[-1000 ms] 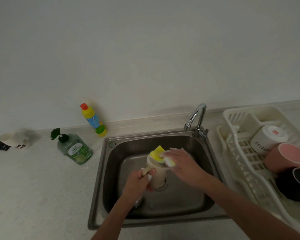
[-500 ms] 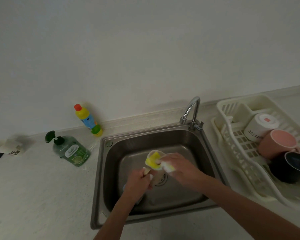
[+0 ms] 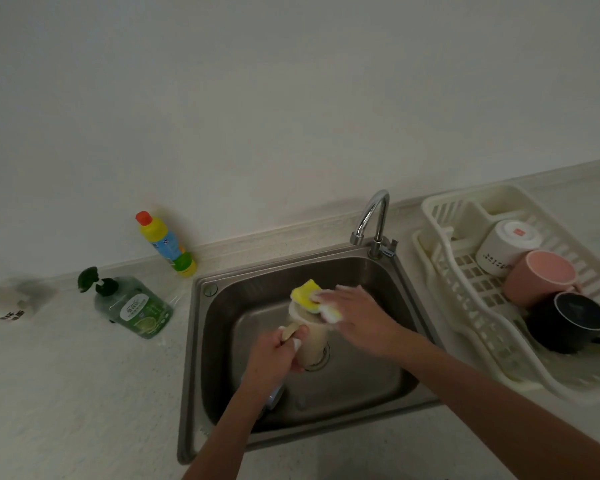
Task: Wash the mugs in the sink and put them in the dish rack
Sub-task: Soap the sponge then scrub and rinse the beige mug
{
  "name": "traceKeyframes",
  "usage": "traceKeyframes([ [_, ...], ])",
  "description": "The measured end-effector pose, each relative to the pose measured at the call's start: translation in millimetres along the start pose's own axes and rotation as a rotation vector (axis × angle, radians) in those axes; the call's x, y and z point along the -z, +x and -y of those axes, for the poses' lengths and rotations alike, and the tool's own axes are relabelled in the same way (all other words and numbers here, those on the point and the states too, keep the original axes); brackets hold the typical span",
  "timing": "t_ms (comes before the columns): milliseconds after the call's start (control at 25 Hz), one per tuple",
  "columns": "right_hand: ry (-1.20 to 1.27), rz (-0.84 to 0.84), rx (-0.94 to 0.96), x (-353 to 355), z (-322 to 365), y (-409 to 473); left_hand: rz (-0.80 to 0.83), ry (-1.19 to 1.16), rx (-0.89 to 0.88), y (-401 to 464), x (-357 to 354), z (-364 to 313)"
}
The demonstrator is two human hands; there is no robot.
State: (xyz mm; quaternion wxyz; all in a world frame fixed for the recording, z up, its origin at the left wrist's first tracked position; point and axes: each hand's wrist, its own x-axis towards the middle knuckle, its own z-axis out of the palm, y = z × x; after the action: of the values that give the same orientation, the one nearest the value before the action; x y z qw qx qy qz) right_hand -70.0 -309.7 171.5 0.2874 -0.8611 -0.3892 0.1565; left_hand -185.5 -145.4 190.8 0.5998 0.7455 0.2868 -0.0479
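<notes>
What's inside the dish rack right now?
The dish rack holds three mugs: a white mug, a pink mug and a black mug. Anything beneath them is hidden.

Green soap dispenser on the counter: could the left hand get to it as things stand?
Probably not at once. The left hand grips the beige mug over the sink. The green soap dispenser stands on open counter to its left, nothing between them, so freeing the hand should suffice.
</notes>
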Motion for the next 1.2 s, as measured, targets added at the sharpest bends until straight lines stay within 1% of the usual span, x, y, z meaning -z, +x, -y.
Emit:
traceKeyframes([
  [80, 0.053, -0.125, 0.064, -1.6, -7.4, -11.5, 0.000, 0.011, 0.020, 0.7, 4.0, 1.6],
  [120, 0.104, -0.154, 0.119, -5.2, -3.9, -15.6, 0.004, 0.049, 0.014, 0.4, 4.7, 2.8],
  [160, 0.144, -0.145, 0.163, -6.8, 3.0, -16.1, 0.007, 0.084, 0.007, -0.8, 3.4, 3.2],
  [200, 0.162, -0.097, 0.171, -8.3, 8.6, -12.2, 0.004, 0.094, 0.001, -1.4, 1.1, 4.0],
  [280, 0.108, 0.025, 0.061, -4.5, 13.7, 1.1, -0.005, 0.050, -0.011, 0.5, -1.8, 4.8],
  [320, 0.049, 0.053, -0.009, 1.5, 11.8, 4.0, -0.008, 0.026, -0.014, 1.3, -0.8, 3.9],
  [360, 0.022, 0.021, -0.025, 5.3, 6.0, 4.2, -0.009, 0.013, -0.017, 1.9, 1.5, 2.8],
  [400, 0.030, -0.050, -0.002, 7.3, 2.5, 0.7, -0.008, 0.019, -0.019, 3.1, 4.6, 2.5],
  [480, 0.134, -0.150, 0.108, 6.1, 4.7, -7.6, 0.003, 0.063, -0.029, 4.9, 7.0, 2.7],
  [560, 0.206, -0.115, 0.147, 3.5, 14.2, -4.7, 0.005, 0.071, -0.036, 4.4, 3.0, 3.3],
  [640, 0.130, -0.040, 0.068, 1.2, 13.2, 7.5, 0.006, 0.018, -0.031, 4.4, -1.6, 2.2],
  [720, 0.043, -0.043, 0.017, 3.9, 0.7, 9.4, 0.006, -0.049, -0.017, 6.6, 0.6, -0.1],
  [800, 0.011, -0.110, 0.061, 8.2, -9.8, -1.2, 0.012, -0.025, -0.008, 9.3, 5.2, 2.5],
  [840, 0.064, -0.123, 0.100, 6.5, -7.8, -6.9, 0.014, 0.026, -0.011, 9.4, 6.1, 6.3],
  [920, 0.142, -0.084, 0.164, 1.4, 8.6, -11.1, 0.024, 0.107, -0.024, 8.6, 2.8, 11.3],
  [960, 0.110, -0.049, 0.159, -1.4, 13.6, -6.4, 0.033, 0.105, -0.020, 8.9, 0.0, 11.9],
  [1000, 0.074, -0.020, 0.114, -4.6, 13.7, 1.0, 0.042, 0.072, -0.011, 10.1, -2.5, 10.5],
  [1080, -0.005, 0.026, -0.023, 0.7, 4.5, 7.6, 0.042, -0.009, 0.012, 10.7, -1.7, 5.3],
  [1120, -0.009, 0.026, -0.069, 4.2, -0.8, 4.1, 0.041, -0.030, 0.020, 11.5, 0.7, 3.8],
  [1200, 0.106, 0.011, -0.099, 5.0, -6.2, -12.6, 0.047, 0.017, 0.013, 12.9, 4.8, 6.1],
])
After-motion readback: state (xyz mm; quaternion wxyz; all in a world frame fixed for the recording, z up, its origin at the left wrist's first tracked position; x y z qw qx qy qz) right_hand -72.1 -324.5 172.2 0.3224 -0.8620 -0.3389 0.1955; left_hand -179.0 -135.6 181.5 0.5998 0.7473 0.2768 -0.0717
